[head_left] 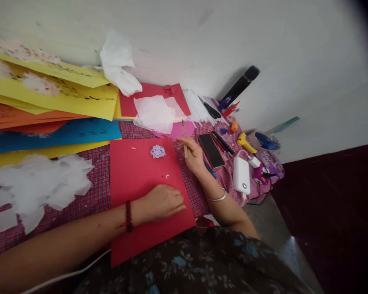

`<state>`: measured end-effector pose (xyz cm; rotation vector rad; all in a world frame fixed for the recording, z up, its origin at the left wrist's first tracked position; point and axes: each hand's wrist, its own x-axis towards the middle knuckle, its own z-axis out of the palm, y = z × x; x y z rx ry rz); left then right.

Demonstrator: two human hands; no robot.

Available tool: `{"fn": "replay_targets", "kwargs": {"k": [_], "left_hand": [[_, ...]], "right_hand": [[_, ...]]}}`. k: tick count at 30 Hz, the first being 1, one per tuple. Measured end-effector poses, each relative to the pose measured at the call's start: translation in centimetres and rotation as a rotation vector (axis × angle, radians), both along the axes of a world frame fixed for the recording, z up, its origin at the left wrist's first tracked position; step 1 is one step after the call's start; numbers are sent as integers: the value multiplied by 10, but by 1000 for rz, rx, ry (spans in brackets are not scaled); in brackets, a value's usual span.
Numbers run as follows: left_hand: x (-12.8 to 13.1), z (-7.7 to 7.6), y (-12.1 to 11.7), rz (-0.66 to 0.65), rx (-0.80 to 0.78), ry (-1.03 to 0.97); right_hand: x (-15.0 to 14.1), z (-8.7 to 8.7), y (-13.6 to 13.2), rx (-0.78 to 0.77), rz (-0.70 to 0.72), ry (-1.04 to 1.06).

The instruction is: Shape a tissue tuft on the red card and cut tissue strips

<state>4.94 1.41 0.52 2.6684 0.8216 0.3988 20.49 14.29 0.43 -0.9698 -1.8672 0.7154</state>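
Observation:
My left hand [161, 204] rests on a sheet of red paper [125, 171], its fingers curled and close together; their undersides are hidden. Beyond the sheet's right edge, my right hand [192, 154] pinches a thin pale stick [184, 131] that points away from me. The stick's exact kind is too small to tell. On the upper part of the red sheet lies a small clump of white and purple shreds [157, 151], apart from both hands. A few tiny white scraps are scattered on the same sheet.
Torn white tissue [43, 183] is heaped at the left, below stacked coloured sheets [88, 102]. More white tissue squares [155, 112] lie at the back. At the right are a phone [211, 150], pens [223, 143], scissors [213, 111], a yellow glue gun [245, 143] and a white power bank [241, 175].

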Motion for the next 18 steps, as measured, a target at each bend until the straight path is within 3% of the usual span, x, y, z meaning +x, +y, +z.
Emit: {"fn": "replay_targets", "kwargs": {"k": [4,6,8,11,14,18], "left_hand": [[-6,22,-19,56,30,86],[-8,26,-36,22,6,128],[-9,20,-55,-21,-1,149],[-10,-1,-80,-1,-7,222],[-14,-15,-98,147,23,196],[-25,-15,-101,406,44,132]], "right_hand": [[0,11,-6,-107,118,27],[1,20,-9,-157,205,41],[6,31,-11,-179,267,59],[22,49,-12,-224,272,56],[50,63,-15,-288,289,89],[94,71,-22,-393,384,150]]}}
